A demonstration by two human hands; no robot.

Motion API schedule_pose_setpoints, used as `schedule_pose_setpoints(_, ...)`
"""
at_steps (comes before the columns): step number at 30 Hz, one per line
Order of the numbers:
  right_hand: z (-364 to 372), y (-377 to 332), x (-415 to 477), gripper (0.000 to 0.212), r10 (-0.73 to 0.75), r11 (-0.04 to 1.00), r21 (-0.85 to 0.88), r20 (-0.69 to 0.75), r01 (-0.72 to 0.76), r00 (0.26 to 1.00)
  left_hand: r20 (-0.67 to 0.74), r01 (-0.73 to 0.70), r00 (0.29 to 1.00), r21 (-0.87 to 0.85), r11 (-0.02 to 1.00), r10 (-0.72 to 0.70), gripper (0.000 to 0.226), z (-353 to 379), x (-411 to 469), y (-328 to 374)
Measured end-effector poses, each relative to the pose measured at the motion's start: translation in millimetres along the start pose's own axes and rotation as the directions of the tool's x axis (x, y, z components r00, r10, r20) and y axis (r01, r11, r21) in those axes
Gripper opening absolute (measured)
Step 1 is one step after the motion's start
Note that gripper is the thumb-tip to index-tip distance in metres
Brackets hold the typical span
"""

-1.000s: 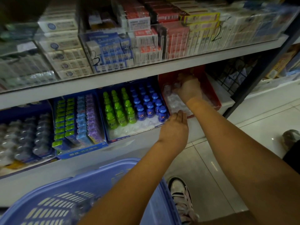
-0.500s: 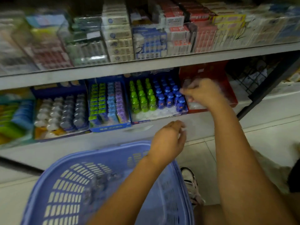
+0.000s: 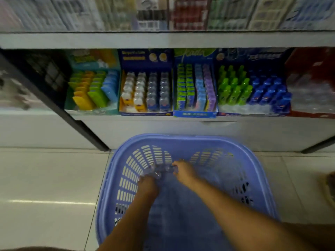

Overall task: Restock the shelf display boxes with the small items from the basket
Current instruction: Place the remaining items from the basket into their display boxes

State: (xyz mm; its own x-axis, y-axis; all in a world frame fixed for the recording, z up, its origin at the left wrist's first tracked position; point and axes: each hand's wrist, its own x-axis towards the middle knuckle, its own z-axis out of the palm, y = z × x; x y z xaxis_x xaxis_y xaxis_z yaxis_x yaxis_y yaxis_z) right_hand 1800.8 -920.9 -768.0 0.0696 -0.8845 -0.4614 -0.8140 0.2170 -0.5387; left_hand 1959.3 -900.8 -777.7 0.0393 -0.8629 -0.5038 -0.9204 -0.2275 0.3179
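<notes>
A blue plastic basket (image 3: 257, 171) stands on the floor below the shelf. A small heap of clear little bottles (image 3: 160, 171) lies at its far inner end. Both my hands are down inside the basket at that heap. My left hand (image 3: 147, 182) is on the heap's near left side and my right hand (image 3: 183, 170) on its right side, fingers among the bottles. Blur hides whether either hand grips any. On the shelf, the red display box (image 3: 311, 69) with clear bottles sits at the far right.
The lower shelf (image 3: 163, 122) holds a row of display boxes: a teal one (image 3: 90, 91), a blue-and-yellow one (image 3: 145, 93), a blue box of packets (image 3: 195, 91), and green and blue bottles (image 3: 253, 89). A dark shelf post (image 3: 54, 105) slants at left. Pale floor tiles surround the basket.
Both hands left the shelf and dropped into the basket. The view swung left and down, so the red box now sits at the right edge.
</notes>
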Motion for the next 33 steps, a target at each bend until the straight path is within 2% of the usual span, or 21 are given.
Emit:
schedule_pose_setpoints(2,22.2,4.1,12.7,0.034,-0.065,0.99,-0.129,0.006,0.066,0.998,-0.102,-0.049,0.994,-0.003,0.999,0.049,0.038,8.0,7.7,-10.7)
schedule_pose_setpoints(3,30.3,5.5,17.0,0.034,-0.079,0.982,-0.174,-0.006,0.077,0.997,-0.14,-0.088,0.986,0.049,0.995,0.094,0.04,12.1,12.0,-14.2)
schedule_pose_setpoints(4,37.7,8.2,20.0,0.035,-0.077,0.973,-0.22,-0.027,0.069,0.997,-0.103,-0.106,0.988,0.095,0.99,0.115,0.042,16.4,13.8,-17.1)
schedule_pose_setpoints(6,48.5,15.5,21.9,0.039,-0.075,0.941,-0.334,-0.075,0.046,0.994,-0.008,-0.064,0.998,0.157,0.986,0.066,0.045,26.2,16.8,-24.2)
schedule_pose_setpoints(8,54.4,24.0,21.1,0.04,-0.074,0.909,-0.416,-0.071,0.038,0.995,-0.027,-0.059,0.998,0.187,0.981,0.065,0.05,32.4,22.2,-26.3)
schedule_pose_setpoints(11,54.3,31.5,21.1,0.035,-0.008,0.912,-0.411,-0.01,0.003,1.0,-0.056,-0.067,0.995,0.245,0.967,0.083,0.053,38.1,25.3,-25.3)
schedule_pose_setpoints(14,48.4,35.5,23.1,0.038,0.022,0.932,-0.362,0.041,-0.006,0.999,-0.068,-0.026,0.997,0.216,0.976,0.041,0.056,43.1,25.7,-26.6)
schedule_pose_setpoints(17,37.2,33.8,21.3,0.046,0.088,0.989,-0.124,0.065,-0.08,0.994,-0.097,0.026,0.995,0.2,0.979,-0.007,0.057,44.1,23.0,-24.6)
schedule_pose_setpoints(19,27.8,25.3,16.4,0.023,0.155,0.981,0.1,0.114,-0.167,0.981,-0.108,0.023,0.994,0.218,0.976,0.0,0.056,44.3,22.8,-23.8)
schedule_pose_setpoints(20,22.6,21.1,12.5,0.009,0.162,0.943,0.266,0.166,-0.202,0.973,-0.119,0.007,0.993,0.23,0.973,0.021,0.054,43.4,21.6,-23.2)
schedule_pose_setpoints(21,14.6,15.3,7.3,0.01,0.156,0.86,0.448,0.229,-0.247,0.961,-0.13,-0.014,0.991,0.235,0.972,0.046,0.053,42.5,21.0,-22.7)
schedule_pose_setpoints(22,6.0,10.9,2.3,0.015,0.141,0.725,0.617,0.303,-0.307,0.942,-0.146,-0.023,0.988,0.228,0.973,0.058,0.052,40.6,20.3,-22.5)
schedule_pose_setpoints(23,-5.0,6.3,-5.0,0.015,0.11,0.608,0.714,0.356,-0.346,0.928,-0.161,-0.02,0.985,0.212,0.977,0.055,0.052,38.5,19.7,-22.5)
schedule_pose_setpoints(24,-15.7,4.0,-11.4,0.012,0.069,0.534,0.768,0.378,-0.355,0.923,-0.162,-0.016,0.985,0.199,0.98,0.049,0.052,36.7,18.5,-22.0)
schedule_pose_setpoints(26,-37.6,-1.1,-24.5,0.014,-0.02,0.485,0.818,0.364,-0.309,0.931,-0.149,-0.01,0.988,0.194,0.981,0.039,0.051,34.3,17.2,-20.9)
schedule_pose_setpoints(29,-68.9,-10.2,-41.9,0.014,-0.076,0.504,0.84,0.273,-0.199,0.959,-0.128,0.011,0.992,0.213,0.977,0.017,0.049,31.9,14.9,-19.5)
schedule_pose_setpoints(31,-88.1,-15.5,-49.4,0.013,-0.08,0.533,0.835,0.209,-0.135,0.975,-0.074,0.059,0.996,0.184,0.981,-0.046,0.048,29.9,10.2,-18.1)
schedule_pose_setpoints(33,-106.5,-20.3,-55.1,0.008,-0.097,0.551,0.833,0.134,-0.059,0.986,0.016,0.138,0.99,-0.003,0.99,-0.138,0.042,26.9,6.8,-12.4)
